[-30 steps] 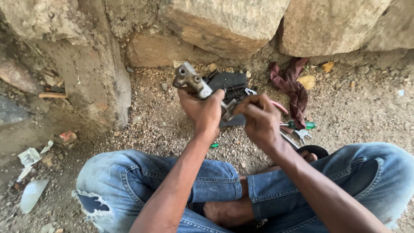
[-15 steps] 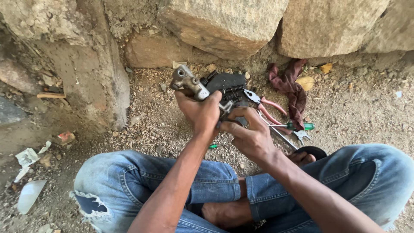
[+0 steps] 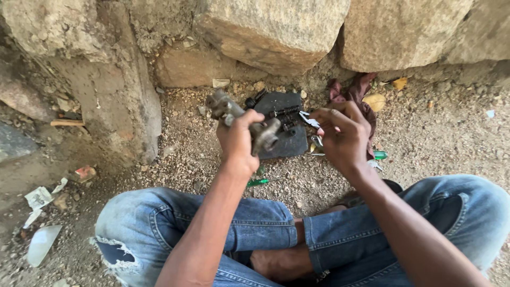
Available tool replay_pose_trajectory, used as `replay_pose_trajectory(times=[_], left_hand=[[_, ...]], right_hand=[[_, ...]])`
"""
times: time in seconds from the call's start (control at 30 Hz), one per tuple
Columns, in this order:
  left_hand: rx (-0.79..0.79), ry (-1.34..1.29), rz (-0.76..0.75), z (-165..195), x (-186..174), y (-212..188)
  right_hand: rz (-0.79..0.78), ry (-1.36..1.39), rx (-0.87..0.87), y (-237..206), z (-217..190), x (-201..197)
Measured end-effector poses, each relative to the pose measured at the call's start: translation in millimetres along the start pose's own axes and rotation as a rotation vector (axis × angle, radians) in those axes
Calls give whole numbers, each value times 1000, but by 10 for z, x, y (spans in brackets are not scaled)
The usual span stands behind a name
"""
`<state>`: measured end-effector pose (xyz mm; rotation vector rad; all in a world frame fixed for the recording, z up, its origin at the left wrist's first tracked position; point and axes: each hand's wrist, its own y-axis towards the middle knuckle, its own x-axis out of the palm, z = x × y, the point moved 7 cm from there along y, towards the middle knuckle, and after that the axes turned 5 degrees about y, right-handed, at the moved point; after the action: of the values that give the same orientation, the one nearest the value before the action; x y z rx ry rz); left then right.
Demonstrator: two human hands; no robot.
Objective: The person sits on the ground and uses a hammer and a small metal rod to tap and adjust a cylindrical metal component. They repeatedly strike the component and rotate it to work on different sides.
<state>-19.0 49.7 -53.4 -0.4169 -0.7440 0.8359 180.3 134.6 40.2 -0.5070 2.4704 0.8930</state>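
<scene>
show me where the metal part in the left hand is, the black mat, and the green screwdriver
metal part [image 3: 264, 135], head view, on its open tubular end.
black mat [image 3: 293, 144], head view, on its bare lower corner.
green screwdriver [image 3: 258, 182], head view, on its handle.

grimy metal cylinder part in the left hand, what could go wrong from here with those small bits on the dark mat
1. The left hand alone grips the grimy metal cylinder part above the dark flat mat; a slip could knock the black coil spring off it.
2. The mat lies on loose gravel ground, so small parts rolling off may be hard to find.
3. The right hand holds a small silvery tool near the part; grit might get inside.
</scene>
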Motion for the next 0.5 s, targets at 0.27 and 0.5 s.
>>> replay_pose_trajectory(times=[0.27,0.5], left_hand=[[-216,-311,-235,-213,59,106],[-217,-246,-138,-346,2,170]], right_hand=[[-75,88,161,-8,-253,177],[-119,114,39,-81,-409,251]])
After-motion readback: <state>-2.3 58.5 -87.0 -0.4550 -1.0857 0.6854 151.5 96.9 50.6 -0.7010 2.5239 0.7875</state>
